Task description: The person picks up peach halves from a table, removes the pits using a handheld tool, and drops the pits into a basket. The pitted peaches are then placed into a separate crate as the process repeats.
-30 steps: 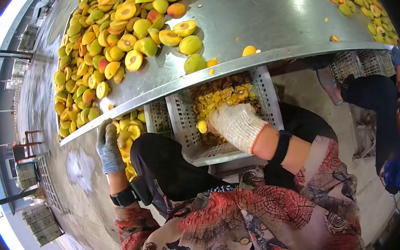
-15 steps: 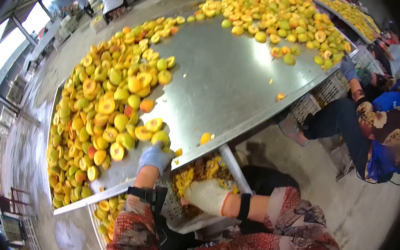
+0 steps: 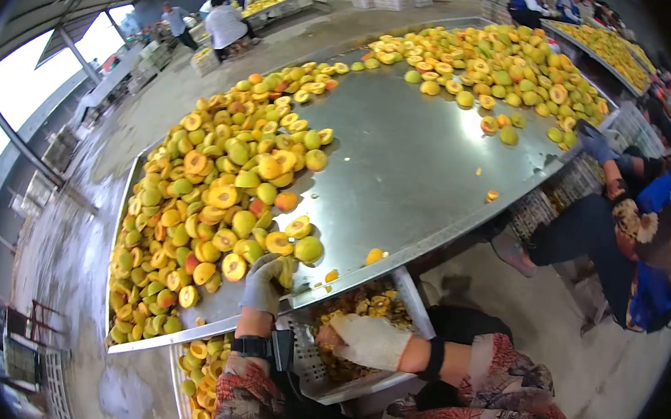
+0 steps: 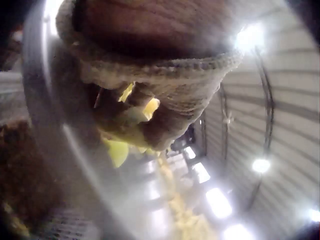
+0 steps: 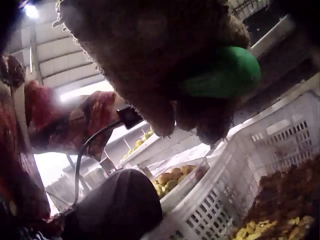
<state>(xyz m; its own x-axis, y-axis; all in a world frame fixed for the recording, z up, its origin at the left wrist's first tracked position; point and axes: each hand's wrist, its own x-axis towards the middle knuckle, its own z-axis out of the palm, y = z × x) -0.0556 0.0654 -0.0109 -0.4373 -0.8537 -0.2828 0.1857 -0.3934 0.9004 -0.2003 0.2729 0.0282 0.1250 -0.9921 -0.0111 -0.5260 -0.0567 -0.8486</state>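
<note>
Big metal table (image 3: 388, 154) here, with a wide bare stretch mid-table reaching the front edge (image 3: 427, 253), and halved fruit (image 3: 216, 207) heaped along the left and far sides. Left hand (image 3: 263, 287) is right at that edge, fingers curled round a fruit half (image 3: 286, 273). Right hand (image 3: 368, 342) is over the white crate (image 3: 417, 298) just below, wrapped round a green thing (image 5: 222, 72).

A yellow-green fruit piece (image 3: 287, 272) is held over the table's (image 3: 387, 166) near edge; a rounded green handle (image 5: 235, 72) is beside it.
</note>
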